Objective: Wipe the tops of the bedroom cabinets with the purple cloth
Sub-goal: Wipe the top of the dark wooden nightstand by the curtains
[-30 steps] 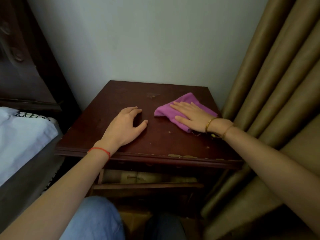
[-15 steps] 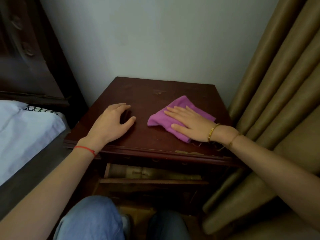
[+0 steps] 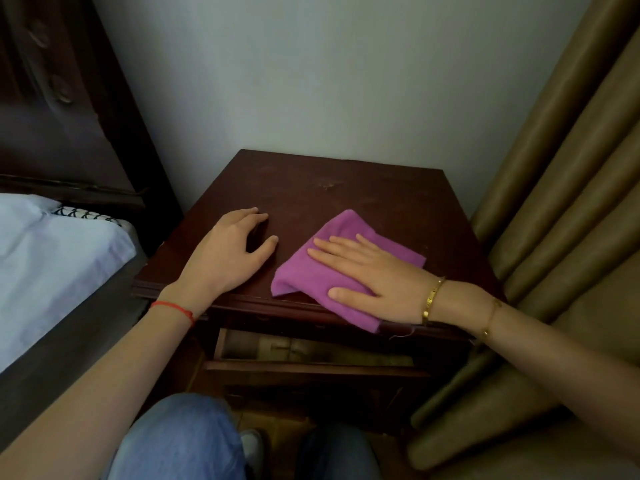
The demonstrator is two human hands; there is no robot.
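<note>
The purple cloth (image 3: 304,275) lies folded on the front right part of the dark wooden bedside cabinet top (image 3: 363,188). One corner of the cloth hangs over the front edge. My right hand (image 3: 374,275) lies flat on the cloth with straight fingers, pressing it down. Resting on the bare wood at the front left of the top is my left hand (image 3: 230,251), fingers loosely bent, holding nothing.
A bed with a pale sheet (image 3: 52,251) and a dark headboard (image 3: 59,109) stands to the left. Tan curtains (image 3: 561,209) hang close on the right. A pale wall (image 3: 311,81) backs the cabinet. Below the top, a drawer (image 3: 311,351) stands partly open.
My right hand has slid the cloth toward the front edge of the top, so a corner now overhangs it. The left hand stays resting on the wood.
</note>
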